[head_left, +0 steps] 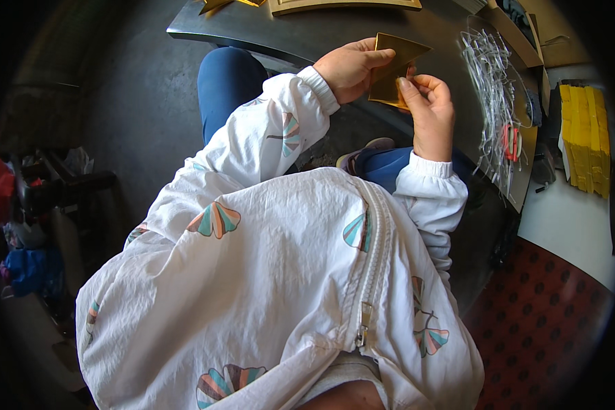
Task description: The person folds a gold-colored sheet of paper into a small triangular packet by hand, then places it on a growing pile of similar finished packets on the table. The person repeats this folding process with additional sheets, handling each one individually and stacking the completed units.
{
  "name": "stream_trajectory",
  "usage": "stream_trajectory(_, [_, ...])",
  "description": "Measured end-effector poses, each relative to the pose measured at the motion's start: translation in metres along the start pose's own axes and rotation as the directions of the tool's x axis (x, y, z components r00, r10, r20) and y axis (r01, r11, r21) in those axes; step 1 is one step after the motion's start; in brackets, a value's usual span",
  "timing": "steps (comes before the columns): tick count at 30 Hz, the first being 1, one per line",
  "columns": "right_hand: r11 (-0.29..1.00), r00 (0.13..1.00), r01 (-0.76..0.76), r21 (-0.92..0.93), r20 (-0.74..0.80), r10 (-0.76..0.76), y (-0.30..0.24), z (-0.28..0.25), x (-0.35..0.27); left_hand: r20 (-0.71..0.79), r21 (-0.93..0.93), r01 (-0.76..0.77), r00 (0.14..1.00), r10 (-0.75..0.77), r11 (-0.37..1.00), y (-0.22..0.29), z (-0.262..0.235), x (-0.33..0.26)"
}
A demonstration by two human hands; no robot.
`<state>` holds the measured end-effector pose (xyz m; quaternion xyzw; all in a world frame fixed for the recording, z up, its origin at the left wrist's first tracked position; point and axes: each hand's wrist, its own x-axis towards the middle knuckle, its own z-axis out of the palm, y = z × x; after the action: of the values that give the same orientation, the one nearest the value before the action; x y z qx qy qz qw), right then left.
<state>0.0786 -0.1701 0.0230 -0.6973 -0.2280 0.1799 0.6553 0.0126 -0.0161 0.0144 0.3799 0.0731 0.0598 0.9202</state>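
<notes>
A shiny gold sheet (pixel 406 49), folded or angled to a point at its right, is held over my lap near the table edge. My left hand (pixel 348 71) grips its left side, with the thumb lying on the face. At the lower right edge, my right hand (pixel 430 113) pinches the sheet between thumb and fingertips. The fingers of my left hand behind the sheet are hidden.
The dark table (pixel 294 31) carries a brown board or tray (pixel 345 7) and gold pieces (pixel 229 3). To the right lie tangled clear strands (pixel 488 89), a red-handled tool (pixel 511 142) and a yellow stack (pixel 584 137). A red patterned mat (pixel 536 321) covers the floor.
</notes>
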Motion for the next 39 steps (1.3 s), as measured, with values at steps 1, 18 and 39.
stream_trajectory(1, [0.994,1.0,-0.021,0.11,0.022,0.019,0.001,-0.001,-0.001,-0.006,-0.002,-0.006,1.0,0.006,1.0,0.0,0.0,0.0])
stream_trajectory(18, [0.864,0.953,-0.297,0.407,0.18,0.243,0.032,0.011,0.007,-0.31,0.14,-0.1,0.941,0.14,0.985,-0.025,-0.018,0.014])
stream_trajectory(39, [0.838,0.951,-0.116,0.534,-0.184,0.249,0.049,-0.003,0.084,0.301,0.659,0.082,0.882,0.363,-0.747,0.073,-0.107,0.089])
